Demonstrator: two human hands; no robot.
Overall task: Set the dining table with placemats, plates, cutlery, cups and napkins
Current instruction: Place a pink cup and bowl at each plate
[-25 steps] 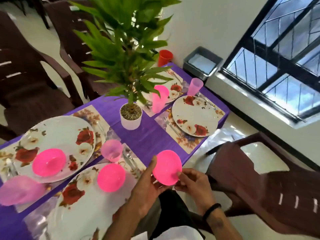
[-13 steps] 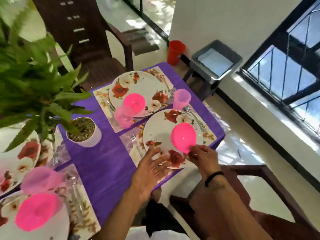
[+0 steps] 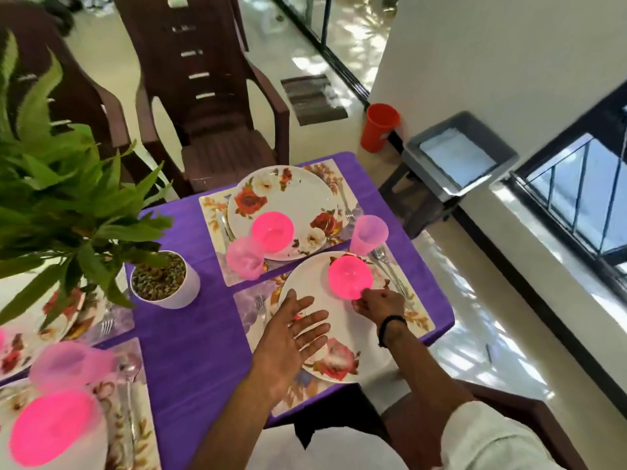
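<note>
A bright pink bowl [image 3: 350, 278] sits on the near floral plate [image 3: 339, 334], toward its far edge. My right hand [image 3: 380, 305] pinches the bowl's near rim with curled fingers. My left hand [image 3: 288, 337] hovers flat over the plate's left side, fingers spread. The plate lies on a floral placemat [image 3: 419, 320] with cutlery [image 3: 390, 269] along its right and a pale pink cup [image 3: 368, 234] beyond it. Across the purple table [image 3: 190, 340] a second plate [image 3: 288, 188] carries another pink bowl [image 3: 272, 230] with a pink cup [image 3: 245, 256] beside it.
A potted plant [image 3: 163, 283] stands mid-table, its leaves spreading left. More settings with pink bowls [image 3: 51, 432] and a cup [image 3: 68, 364] fill the near left. Brown chairs [image 3: 203, 96] stand beyond the table. A red cup [image 3: 379, 127] and grey tray [image 3: 458, 157] sit by the wall.
My right hand has carried the pink bowl from in front of me out over the near right plate and lowered it onto it. My left hand let go of the bowl and now hovers flat.
</note>
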